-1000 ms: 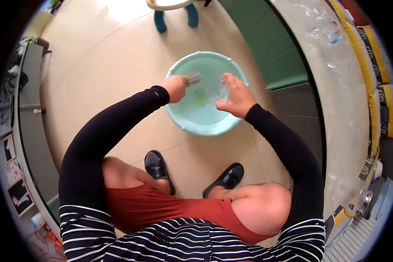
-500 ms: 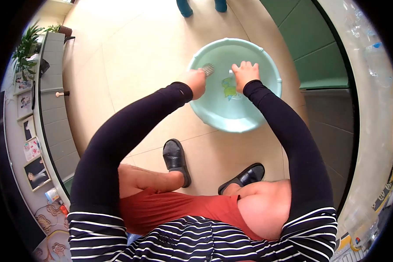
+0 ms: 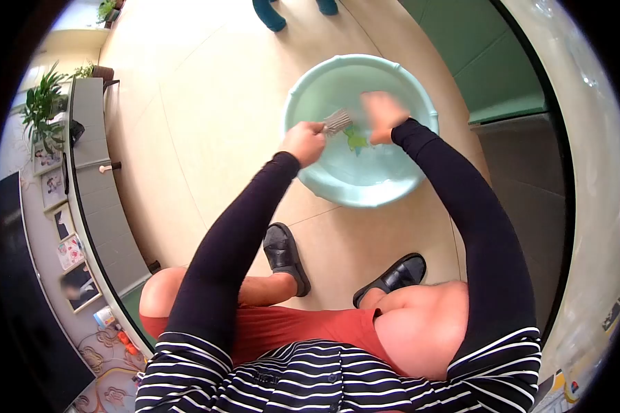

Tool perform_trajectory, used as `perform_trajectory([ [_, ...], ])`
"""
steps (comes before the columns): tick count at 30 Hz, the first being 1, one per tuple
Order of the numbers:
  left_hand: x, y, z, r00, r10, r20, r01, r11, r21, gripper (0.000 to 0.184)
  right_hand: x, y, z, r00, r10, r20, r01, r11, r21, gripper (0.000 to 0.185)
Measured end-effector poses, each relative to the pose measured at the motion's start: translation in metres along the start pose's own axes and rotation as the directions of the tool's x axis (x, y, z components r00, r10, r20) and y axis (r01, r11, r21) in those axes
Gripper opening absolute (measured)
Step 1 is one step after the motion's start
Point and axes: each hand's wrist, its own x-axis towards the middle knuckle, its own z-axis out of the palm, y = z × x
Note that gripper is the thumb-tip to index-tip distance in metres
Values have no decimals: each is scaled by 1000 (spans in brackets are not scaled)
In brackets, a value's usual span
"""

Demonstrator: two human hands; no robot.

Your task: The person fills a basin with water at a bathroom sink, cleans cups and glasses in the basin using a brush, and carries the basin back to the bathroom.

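Observation:
My left hand point(image 3: 304, 143) is closed on the handle of a small comb-like tool point(image 3: 337, 122) with a ridged, striped grey-brown head. The head hangs over the pale green basin point(image 3: 365, 195), pointing right. My right hand point(image 3: 384, 115) is over the basin's right half, its fingers smeared by motion. A faint blur lies between it and the tool, and I cannot make out whether the hand holds anything. A green and yellow printed figure point(image 3: 355, 140) shows on the basin's bottom.
The basin stands on the tiled floor point(image 3: 207, 110), beyond my black slippers point(image 3: 282, 251). Green cabinet fronts point(image 3: 489, 65) rise on the right. A grey cabinet point(image 3: 100, 206) with photo frames and potted plants point(image 3: 43, 107) lines the left. Two teal legs point(image 3: 269, 15) show at the top.
My left hand has brought the tool right and slightly down, further over the basin. My right hand has shifted a little and is now blurred. The view has also moved slightly.

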Motion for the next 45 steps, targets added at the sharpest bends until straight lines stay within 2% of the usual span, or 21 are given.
perform_trajectory([
  [1,-3,1,-12,999,39,30,-39,999,9,37,-5,-5,-19,990,78,119,-79,997,2,73],
  [2,-5,5,-19,997,-1,80,-4,998,58,26,-9,-6,-29,959,154,236,-158,987,-3,75],
  [5,-4,8,-13,994,-74,81,35,913,407,27,-17,1,-27,951,174,257,-178,984,-9,74],
  [9,5,20,26,978,-89,-187,152,921,359,28,-23,3,-29,946,252,202,-273,958,83,69],
  [11,10,21,48,970,-165,-177,206,948,243,27,-28,1,-35,955,243,170,-266,955,128,63],
  [13,5,32,56,967,-183,-177,202,975,97,27,-33,-1,-33,966,259,31,-260,956,137,57],
  [14,4,32,53,974,-159,-160,167,985,36,27,-37,-1,-30,963,269,-36,-261,954,144,55],
  [17,-10,37,35,957,-126,-261,113,992,-64,28,-43,-6,-35,955,242,-174,-218,965,146,47],
  [18,-15,43,28,944,-100,-314,85,994,-64,23,-43,-8,-40,960,241,-145,-226,968,112,47],
  [21,-11,27,28,943,-125,-309,150,987,59,24,-39,-14,-47,972,222,-71,-222,975,13,46],
  [26,4,16,40,954,-190,-232,223,967,123,24,-25,-25,-53,984,176,8,-173,975,-141,43],
  [29,8,17,41,950,-203,-239,236,964,121,25,-21,-37,-63,993,108,-41,-115,946,-302,37],
  [32,9,12,39,943,-217,-253,254,960,121,26,-12,-41,-62,988,118,-96,-146,919,-366,33],
  [34,10,10,38,932,-258,-256,293,949,112,27,-8,-43,-60,985,162,-56,-171,928,-331,40],
  [35,11,10,40,929,-265,-259,298,950,96,28,-6,-43,-59,982,183,-35,-185,932,-313,43],
  [37,15,10,49,921,-283,-267,309,949,61,28,-6,-44,-58,991,120,-60,-132,951,-281,52],
  [38,17,12,55,911,-321,-261,328,945,-16,27,-6,-44,-58,993,87,-73,-104,958,-267,57],
  [42,34,11,78,922,-324,-211,301,944,-134,26,-4,-18,-49,999,-5,-48,0,995,-100,69],
  [43,29,19,68,906,-403,-132,342,878,-335,26,-5,-12,-45,998,-6,-57,3,998,-67,69],
  [45,20,34,50,866,-495,67,407,622,-669,28,-6,-5,-39,998,4,-57,-6,1000,-27,70],
])
